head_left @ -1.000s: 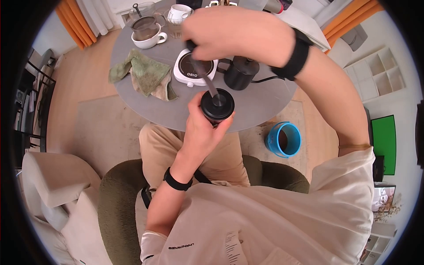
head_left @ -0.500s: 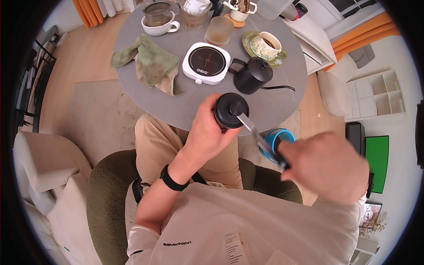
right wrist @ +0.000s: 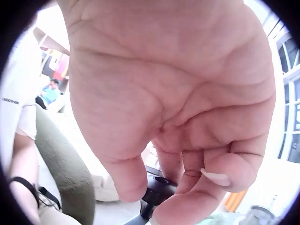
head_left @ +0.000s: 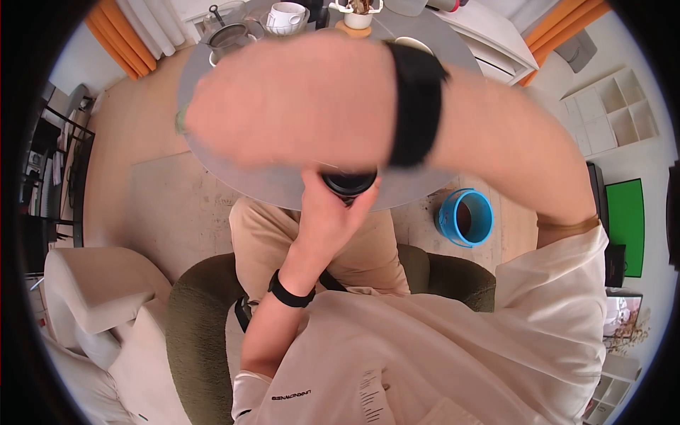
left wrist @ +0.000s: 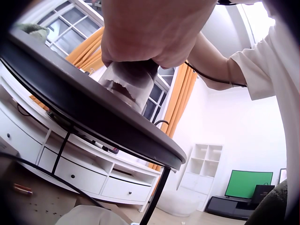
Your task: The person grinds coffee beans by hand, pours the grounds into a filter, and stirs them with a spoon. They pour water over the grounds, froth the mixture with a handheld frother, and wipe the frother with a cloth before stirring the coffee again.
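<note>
My left hand (head_left: pixel 329 219) grips the body of a hand coffee grinder (head_left: pixel 349 184) in front of the table's near edge. In the left wrist view the grinder's clear lower jar (left wrist: pixel 129 89) shows below the fingers, with dark matter inside. My right hand (head_left: pixel 290 99) is stretched far over to the left, above the table, and covers the crank in the head view. From the right wrist, its fingers and thumb surround the black crank knob (right wrist: pixel 160 187), with the metal crank arm (right wrist: pixel 138 219) beneath.
On the grey round table (head_left: pixel 418 185) stand a strainer (head_left: pixel 230 35), a white cup (head_left: pixel 287 15) and a potted plant (head_left: pixel 360 15). A green cloth (head_left: pixel 180 122) peeks out at the left. A blue bucket (head_left: pixel 465 218) is on the floor to the right.
The right hand has swept the crank round, from the far side to the near right and now across to the left. The left hand keeps its hold on the grinder.
</note>
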`<state>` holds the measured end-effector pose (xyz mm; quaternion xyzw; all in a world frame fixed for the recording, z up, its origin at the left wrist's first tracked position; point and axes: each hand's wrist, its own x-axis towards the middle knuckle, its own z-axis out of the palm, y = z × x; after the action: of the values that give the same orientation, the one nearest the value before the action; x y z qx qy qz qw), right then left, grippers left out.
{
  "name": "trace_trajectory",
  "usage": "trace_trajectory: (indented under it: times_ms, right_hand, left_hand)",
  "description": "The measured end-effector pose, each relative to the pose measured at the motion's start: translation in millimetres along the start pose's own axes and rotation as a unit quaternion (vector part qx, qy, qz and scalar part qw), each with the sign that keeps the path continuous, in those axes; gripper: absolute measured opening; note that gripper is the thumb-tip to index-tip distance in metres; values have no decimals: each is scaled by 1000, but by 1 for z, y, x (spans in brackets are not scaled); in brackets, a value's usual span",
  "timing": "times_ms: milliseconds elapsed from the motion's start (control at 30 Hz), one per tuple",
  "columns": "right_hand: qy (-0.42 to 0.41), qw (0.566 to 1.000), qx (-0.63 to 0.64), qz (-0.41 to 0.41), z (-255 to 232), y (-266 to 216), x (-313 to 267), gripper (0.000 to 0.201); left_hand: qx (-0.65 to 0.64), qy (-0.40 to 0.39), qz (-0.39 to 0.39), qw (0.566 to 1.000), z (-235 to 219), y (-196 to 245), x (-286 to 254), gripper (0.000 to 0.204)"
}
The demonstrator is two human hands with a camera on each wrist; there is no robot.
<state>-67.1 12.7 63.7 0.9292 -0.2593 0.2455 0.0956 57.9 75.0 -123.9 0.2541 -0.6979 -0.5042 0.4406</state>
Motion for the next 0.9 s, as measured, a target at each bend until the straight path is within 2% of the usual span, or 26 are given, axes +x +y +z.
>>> trace_trajectory:
  times_ms: [33,67,133,167,233,267,333,400,433,500,567,667,767,900]
  right_hand:
    - [-41,999,-19,10,-6,19,-1,28]
    - [-121,989,-12,82,-24,24,3,26]
    - [-258,941,-13,219,-55,29,8,27]
    - [-314,907,-10,281,-65,31,8,28]
    - [-378,850,-12,367,-55,55,-10,27]
    - [-387,834,-19,393,-43,63,-19,30]
    - [-335,845,-35,415,-60,47,-51,26]
    - [-361,814,-97,445,-74,24,-63,25]
    - [-341,823,-112,439,-79,12,-74,24]
    - [-302,840,-141,427,-88,-14,-97,22]
    - [-335,813,-171,444,-96,-43,-103,21]
    - [-405,765,-183,466,-104,-82,-99,19]
    - [-488,715,-157,476,-113,-114,-71,19]
    - [-514,779,4,360,-123,-132,-43,17]
  left_hand:
    - [-3,10,27,1000,1,5,2,69]
    - [-81,28,-13,996,3,6,5,81]
    - [-125,29,-27,991,1,5,8,81]
    - [-105,17,-35,994,0,9,10,81]
    - [-63,-3,-54,997,-4,18,15,80]
    - [-31,-4,-16,999,-3,16,16,79]
    - [33,-8,55,998,0,13,18,79]
    - [-27,-16,-7,999,0,14,17,80]
    - [-57,-22,-38,997,-1,15,18,80]
    - [-15,-31,-10,999,-3,18,23,80]
    - [0,-30,3,1000,-2,22,27,75]
    - [102,-65,31,992,-3,26,30,77]
    - [93,-70,20,993,-3,27,28,79]
    - [26,-57,-37,997,-1,23,23,79]
